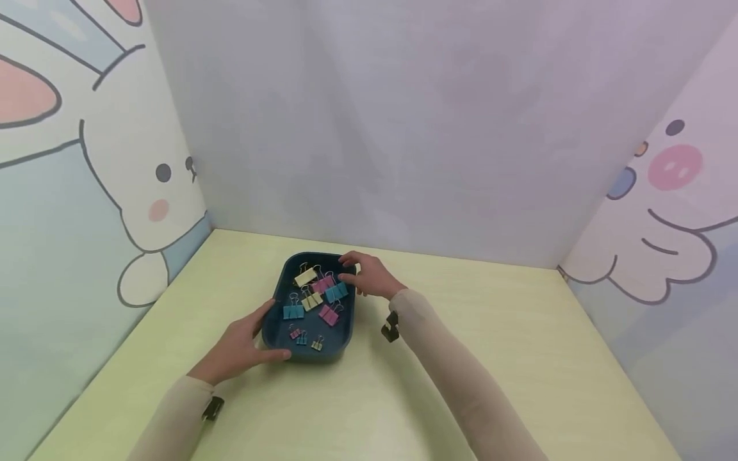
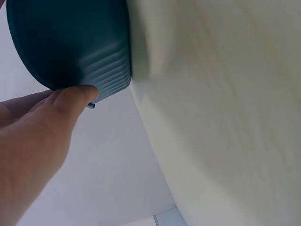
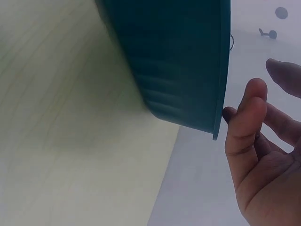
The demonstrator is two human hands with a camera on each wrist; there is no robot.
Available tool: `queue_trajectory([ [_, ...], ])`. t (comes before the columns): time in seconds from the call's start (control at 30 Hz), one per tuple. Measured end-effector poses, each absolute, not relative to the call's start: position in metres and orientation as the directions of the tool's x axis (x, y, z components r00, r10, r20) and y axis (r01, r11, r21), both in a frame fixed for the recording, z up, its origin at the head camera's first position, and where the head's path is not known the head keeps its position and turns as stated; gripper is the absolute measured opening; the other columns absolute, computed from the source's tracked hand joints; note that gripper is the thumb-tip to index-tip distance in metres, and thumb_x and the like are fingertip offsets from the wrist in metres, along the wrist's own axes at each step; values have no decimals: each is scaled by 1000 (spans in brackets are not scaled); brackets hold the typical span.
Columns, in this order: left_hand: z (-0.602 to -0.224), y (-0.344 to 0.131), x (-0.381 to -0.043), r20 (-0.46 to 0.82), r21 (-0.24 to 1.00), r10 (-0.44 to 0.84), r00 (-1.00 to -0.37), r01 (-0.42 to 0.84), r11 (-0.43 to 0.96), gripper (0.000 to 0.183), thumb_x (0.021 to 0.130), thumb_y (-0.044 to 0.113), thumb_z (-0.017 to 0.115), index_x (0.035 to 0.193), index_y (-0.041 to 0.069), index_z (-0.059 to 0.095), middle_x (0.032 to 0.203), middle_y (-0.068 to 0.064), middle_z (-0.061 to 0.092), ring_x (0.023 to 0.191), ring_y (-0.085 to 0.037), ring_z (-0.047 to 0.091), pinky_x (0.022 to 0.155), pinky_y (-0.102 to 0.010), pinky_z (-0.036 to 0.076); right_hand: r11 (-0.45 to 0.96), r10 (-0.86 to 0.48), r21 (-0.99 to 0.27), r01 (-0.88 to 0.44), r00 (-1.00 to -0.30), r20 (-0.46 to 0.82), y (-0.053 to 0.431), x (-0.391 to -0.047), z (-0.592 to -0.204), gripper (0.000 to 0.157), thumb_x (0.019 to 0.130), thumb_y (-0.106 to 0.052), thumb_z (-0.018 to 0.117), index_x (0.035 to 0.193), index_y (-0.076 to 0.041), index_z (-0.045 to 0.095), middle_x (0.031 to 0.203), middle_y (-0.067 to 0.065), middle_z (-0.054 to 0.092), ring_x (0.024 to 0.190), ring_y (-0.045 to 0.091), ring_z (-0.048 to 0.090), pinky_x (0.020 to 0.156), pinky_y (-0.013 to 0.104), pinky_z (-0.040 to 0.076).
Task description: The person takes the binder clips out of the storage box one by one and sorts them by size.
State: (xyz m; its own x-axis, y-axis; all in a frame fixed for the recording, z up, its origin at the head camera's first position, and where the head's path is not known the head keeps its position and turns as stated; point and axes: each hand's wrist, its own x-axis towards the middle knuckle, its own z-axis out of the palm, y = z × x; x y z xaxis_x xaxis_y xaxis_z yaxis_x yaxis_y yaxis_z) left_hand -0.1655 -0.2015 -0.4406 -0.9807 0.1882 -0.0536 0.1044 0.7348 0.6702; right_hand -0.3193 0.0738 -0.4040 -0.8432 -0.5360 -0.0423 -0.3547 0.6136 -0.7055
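A dark teal plastic tray (image 1: 337, 351) stands on the table with binder clips inside. My left hand (image 1: 239, 346) grips its near left corner, the thumb along the front wall and the fingers at the left side. In the left wrist view, that thumb (image 2: 77, 99) lies against the tray's ribbed wall. My right hand (image 1: 373, 276) is over the far right corner, thumb and index finger apart above a blue binder clip (image 1: 336, 292); nothing shows between them. In the right wrist view, its lower fingers (image 3: 249, 122) bend right beside the tray's rim.
Other clips in the tray include a large yellow clip (image 1: 305, 277), a pink clip (image 1: 329, 314), a blue clip (image 1: 293, 312) and several tiny ones near the front. The pale yellow table (image 1: 490, 346) meets a grey back wall (image 1: 403, 128); cartoon-printed panels flank it.
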Motion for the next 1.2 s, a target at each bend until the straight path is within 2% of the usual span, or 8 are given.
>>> queue_trajectory([
  [0.1,-440,-202,-166,-52,667,187,-981,105,737,113,78,53,82,159,2,22,161,-28,30,144,-50,39,114,-57,44,631,-532,-693,-349,-845,-58,69,-321,-401,46,99,-24,64,142,-13,52,141,15,59,62,28,66,58,42,62],
  [0.2,-439,-203,-166,-43,664,192,-980,116,739,112,78,52,82,159,2,22,161,-28,31,143,-50,40,113,-58,45,654,-525,-670,-351,-848,-69,66,-324,-401,45,99,-23,64,141,-13,53,141,14,60,67,24,67,56,36,61],
  [0.3,-438,-202,-167,-37,661,196,-980,123,740,112,78,52,82,159,2,23,160,-28,32,143,-50,40,113,-58,45,677,-530,-629,-381,-846,-58,61,-327,-401,42,99,-21,65,139,-10,57,139,14,62,91,25,71,61,30,62],
  [0.43,-437,-202,-168,-37,663,199,-979,125,738,112,78,51,83,159,2,23,161,-28,32,143,-50,40,113,-58,45,710,-540,-553,-435,-841,-31,53,-329,-403,38,98,-20,65,134,-7,62,135,13,65,121,25,64,90,34,62],
  [0.57,-437,-202,-167,-47,662,203,-978,122,740,112,78,51,82,159,3,22,161,-28,31,144,-50,38,114,-58,44,740,-529,-504,-445,-848,-28,46,-329,-403,37,97,-19,67,131,-5,65,132,13,68,125,27,63,108,40,54],
  [0.73,-436,-202,-166,-62,655,196,-979,108,748,113,77,52,83,159,4,22,161,-28,31,144,-50,39,114,-59,44,776,-507,-452,-441,-861,-31,35,-327,-402,35,97,-18,67,129,-5,66,128,14,70,120,27,65,106,40,56],
  [0.9,-435,-202,-166,-68,650,194,-979,104,753,113,78,53,82,160,4,21,162,-27,30,145,-50,38,114,-59,44,816,-475,-391,-425,-879,-36,27,-325,-401,28,97,-14,64,124,-8,70,119,10,74,105,22,70,93,37,61],
  [1.2,-436,-203,-162,-87,644,186,-979,87,760,114,78,55,81,160,5,21,161,-28,31,144,-50,39,113,-59,44,844,-442,-347,-409,-897,-18,20,-320,-402,17,96,-14,66,111,-14,74,109,5,74,89,19,64,78,32,61],
])
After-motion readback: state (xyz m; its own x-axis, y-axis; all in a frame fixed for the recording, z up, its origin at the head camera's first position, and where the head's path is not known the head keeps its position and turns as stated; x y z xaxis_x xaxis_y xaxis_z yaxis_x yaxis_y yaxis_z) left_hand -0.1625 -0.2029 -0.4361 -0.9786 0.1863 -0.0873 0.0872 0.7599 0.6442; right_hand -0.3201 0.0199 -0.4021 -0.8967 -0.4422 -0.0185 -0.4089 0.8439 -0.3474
